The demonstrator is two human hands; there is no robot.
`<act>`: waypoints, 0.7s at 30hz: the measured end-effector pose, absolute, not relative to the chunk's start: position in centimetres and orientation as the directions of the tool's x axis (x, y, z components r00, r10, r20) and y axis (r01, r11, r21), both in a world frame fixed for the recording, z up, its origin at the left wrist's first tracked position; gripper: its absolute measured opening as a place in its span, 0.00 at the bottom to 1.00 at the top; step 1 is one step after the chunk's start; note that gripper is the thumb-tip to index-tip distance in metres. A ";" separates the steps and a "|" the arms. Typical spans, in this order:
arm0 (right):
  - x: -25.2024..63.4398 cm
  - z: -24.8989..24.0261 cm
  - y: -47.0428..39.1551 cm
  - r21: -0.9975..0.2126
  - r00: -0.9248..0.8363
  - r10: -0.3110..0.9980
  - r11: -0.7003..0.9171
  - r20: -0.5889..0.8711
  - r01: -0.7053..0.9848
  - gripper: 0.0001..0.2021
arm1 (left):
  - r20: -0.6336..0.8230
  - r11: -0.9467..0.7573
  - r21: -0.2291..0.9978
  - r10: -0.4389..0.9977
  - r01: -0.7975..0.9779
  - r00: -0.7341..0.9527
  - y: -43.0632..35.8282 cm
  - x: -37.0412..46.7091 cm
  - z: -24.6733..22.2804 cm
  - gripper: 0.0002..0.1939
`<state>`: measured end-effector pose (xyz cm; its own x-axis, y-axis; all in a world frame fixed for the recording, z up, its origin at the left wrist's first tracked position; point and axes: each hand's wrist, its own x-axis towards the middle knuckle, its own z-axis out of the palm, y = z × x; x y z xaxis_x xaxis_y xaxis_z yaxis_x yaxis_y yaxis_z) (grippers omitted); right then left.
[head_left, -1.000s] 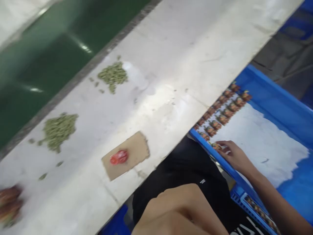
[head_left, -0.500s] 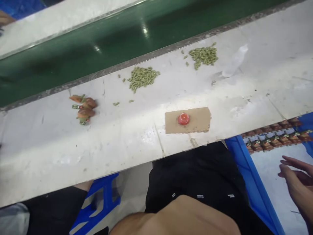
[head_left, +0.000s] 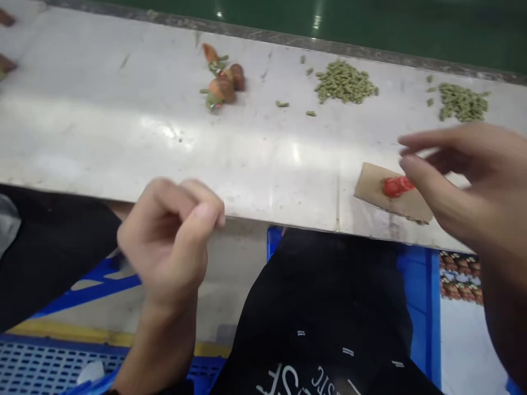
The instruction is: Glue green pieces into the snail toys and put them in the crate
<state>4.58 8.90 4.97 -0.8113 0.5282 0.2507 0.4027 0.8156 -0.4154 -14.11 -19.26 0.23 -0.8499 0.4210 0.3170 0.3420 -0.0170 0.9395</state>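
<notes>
My left hand [head_left: 173, 236] is raised at the near edge of the white table [head_left: 255, 159], its fingers curled and the thumb pressed to the index finger. Whether anything is in that pinch is too small to tell. My right hand [head_left: 465, 175] hovers at the right with thumb and fingers apart, holding nothing. It is nearest to a red object [head_left: 397, 186] on a piece of brown cardboard [head_left: 370, 184], and partly covers both. Small brown, orange and green figures [head_left: 222, 88] lie together beyond my left hand.
Two piles of small green pieces [head_left: 346, 82] lie toward the back, the other pile [head_left: 463, 102] farther right. A green strip [head_left: 370, 27] runs behind the table. Rows of brown figures [head_left: 461, 288] lie in a blue crate [head_left: 430, 318] at lower right.
The view has swung right and turned. My left hand has come up near the table edge with its fingers closed. My right hand has moved from above the crate to over the cardboard.
</notes>
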 end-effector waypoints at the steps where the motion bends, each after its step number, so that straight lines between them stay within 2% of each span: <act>1: 0.9 5.3 8.7 -0.395 -0.835 0.494 0.836 0.242 0.380 0.12 | 0.378 0.032 0.905 0.397 0.425 -0.836 -19.2 -15.5 -0.2 0.17; 4: -8.1 4.5 9.4 -0.307 -0.897 0.436 0.865 0.071 0.397 0.17 | 0.399 0.212 0.832 0.414 0.513 -0.818 -17.4 -20.4 -1.1 0.13; 6: -11.9 3.1 10.5 -0.255 -0.926 0.376 0.900 0.036 0.355 0.18 | 0.319 0.370 0.803 0.395 0.467 -0.862 -15.5 -23.7 -1.6 0.11; 9: -14.6 0.8 12.2 -0.217 -0.941 0.335 0.923 0.052 0.317 0.11 | 0.220 0.527 0.745 0.384 0.409 -0.897 -12.8 -27.4 -1.9 0.17; 13: -15.2 -1.1 13.4 -0.274 -0.956 0.281 0.929 0.090 0.247 0.09 | 0.200 0.571 0.684 0.453 0.455 -0.869 -11.5 -29.0 -2.0 0.15; 17: -14.6 -0.4 13.4 -0.336 -0.964 0.260 0.913 0.047 0.230 0.11 | 0.220 0.602 0.588 0.523 0.540 -0.823 -11.6 -29.0 -2.1 0.18; 21: -12.9 3.1 12.7 -0.443 -0.979 0.198 0.883 0.055 0.154 0.10 | 0.253 0.633 0.537 0.510 0.558 -0.822 -11.4 -29.2 -2.1 0.08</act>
<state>-12.85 12.68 3.09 -0.9786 0.1981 0.0551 0.1538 0.8831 -0.4432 -29.24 -11.37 -2.12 -0.8223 0.5096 0.2532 0.5576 0.6330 0.5371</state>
